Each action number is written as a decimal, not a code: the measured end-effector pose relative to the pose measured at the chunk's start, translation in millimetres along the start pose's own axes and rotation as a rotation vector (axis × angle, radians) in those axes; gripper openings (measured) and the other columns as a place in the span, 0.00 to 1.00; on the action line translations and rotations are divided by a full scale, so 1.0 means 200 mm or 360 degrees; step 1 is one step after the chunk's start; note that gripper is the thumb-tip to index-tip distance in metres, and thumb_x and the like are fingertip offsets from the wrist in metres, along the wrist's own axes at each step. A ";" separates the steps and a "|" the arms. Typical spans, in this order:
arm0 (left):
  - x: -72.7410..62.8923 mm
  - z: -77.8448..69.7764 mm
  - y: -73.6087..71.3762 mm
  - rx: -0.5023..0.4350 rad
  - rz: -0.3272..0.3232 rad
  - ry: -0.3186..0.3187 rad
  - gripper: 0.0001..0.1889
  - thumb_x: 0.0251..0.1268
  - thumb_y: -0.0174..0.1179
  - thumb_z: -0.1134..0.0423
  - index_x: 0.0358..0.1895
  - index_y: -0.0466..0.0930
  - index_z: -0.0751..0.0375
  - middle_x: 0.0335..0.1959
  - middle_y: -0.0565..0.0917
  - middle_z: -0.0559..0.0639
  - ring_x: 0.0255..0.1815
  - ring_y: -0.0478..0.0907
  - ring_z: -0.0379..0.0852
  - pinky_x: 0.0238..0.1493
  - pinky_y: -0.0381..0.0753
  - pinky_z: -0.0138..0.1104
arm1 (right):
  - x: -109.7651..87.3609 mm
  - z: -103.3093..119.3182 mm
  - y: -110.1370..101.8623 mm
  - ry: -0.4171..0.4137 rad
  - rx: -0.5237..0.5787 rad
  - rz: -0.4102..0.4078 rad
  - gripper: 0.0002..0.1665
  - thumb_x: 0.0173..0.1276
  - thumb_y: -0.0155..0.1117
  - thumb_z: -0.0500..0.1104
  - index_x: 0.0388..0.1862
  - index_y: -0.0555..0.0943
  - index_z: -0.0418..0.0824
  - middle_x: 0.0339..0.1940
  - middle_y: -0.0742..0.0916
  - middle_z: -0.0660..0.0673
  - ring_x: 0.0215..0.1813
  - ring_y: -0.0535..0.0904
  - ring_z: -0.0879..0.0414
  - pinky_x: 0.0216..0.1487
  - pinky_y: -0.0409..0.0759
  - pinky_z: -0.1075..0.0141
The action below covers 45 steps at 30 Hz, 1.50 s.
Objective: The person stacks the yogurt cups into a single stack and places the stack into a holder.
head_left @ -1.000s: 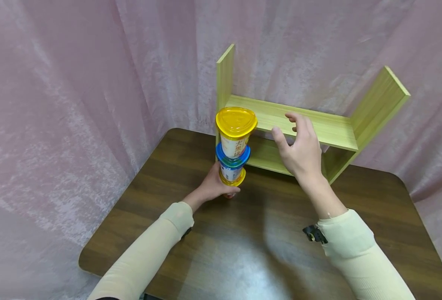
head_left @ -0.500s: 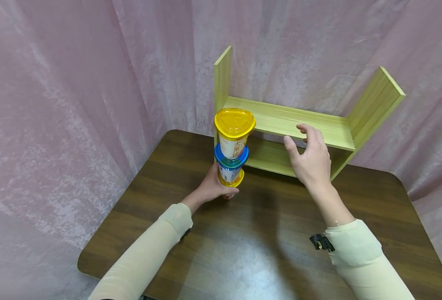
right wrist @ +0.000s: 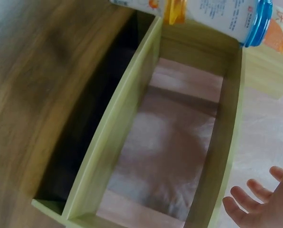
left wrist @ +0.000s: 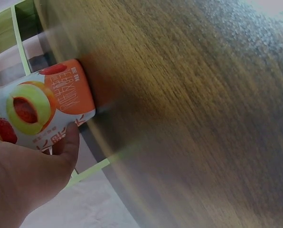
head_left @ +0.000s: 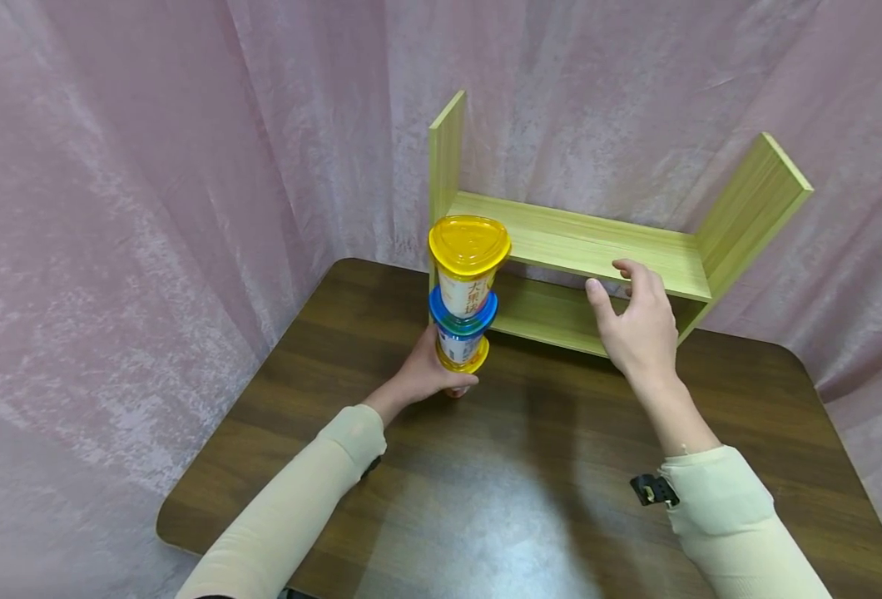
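Three lidded fruit cups stand stacked upright in front of the left end of the shelf. On top is a cup with a yellow lid (head_left: 469, 244), below it a cup with a blue lid (head_left: 463, 313). The bottom cup (left wrist: 42, 102), white and orange with halved fruit printed on it, carries another yellow lid (head_left: 462, 359). My left hand (head_left: 422, 372) grips this bottom cup low near the table. My right hand (head_left: 641, 333) hovers before the shelf's right half, fingers loosely bent and holding nothing. The right wrist view catches only its fingers (right wrist: 248, 199).
A light wooden two-tier shelf (head_left: 606, 241) with raised side panels stands at the back of the brown wood table (head_left: 441, 499). A pink curtain (head_left: 186, 166) hangs behind and to the left.
My right hand has drifted right and slightly toward me, away from the stack. The left hand and the stacked cups have stayed in place.
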<state>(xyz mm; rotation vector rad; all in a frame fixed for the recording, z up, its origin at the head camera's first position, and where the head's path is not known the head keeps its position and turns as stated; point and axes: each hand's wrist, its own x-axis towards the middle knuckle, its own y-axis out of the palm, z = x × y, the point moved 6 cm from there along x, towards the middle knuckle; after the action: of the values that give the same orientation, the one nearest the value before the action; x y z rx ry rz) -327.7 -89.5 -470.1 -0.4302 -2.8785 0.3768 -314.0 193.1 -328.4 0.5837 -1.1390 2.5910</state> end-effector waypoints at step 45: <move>0.00 -0.01 -0.01 0.0038 0.0012 -0.0013 0.50 0.50 0.80 0.66 0.73 0.55 0.54 0.67 0.70 0.51 0.65 0.72 0.50 0.71 0.68 0.47 | -0.03 -0.39 -0.24 0.0313 -0.0142 -0.0319 0.35 0.73 0.50 0.63 0.68 0.74 0.41 0.60 0.80 0.35 0.54 0.76 0.35 0.47 0.70 0.35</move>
<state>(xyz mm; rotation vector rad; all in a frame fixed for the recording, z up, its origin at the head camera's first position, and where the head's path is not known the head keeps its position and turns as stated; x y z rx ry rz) -328.4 -91.0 -467.8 -0.4362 -2.8777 0.4143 -311.1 282.4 -348.3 0.3911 -1.0671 2.3549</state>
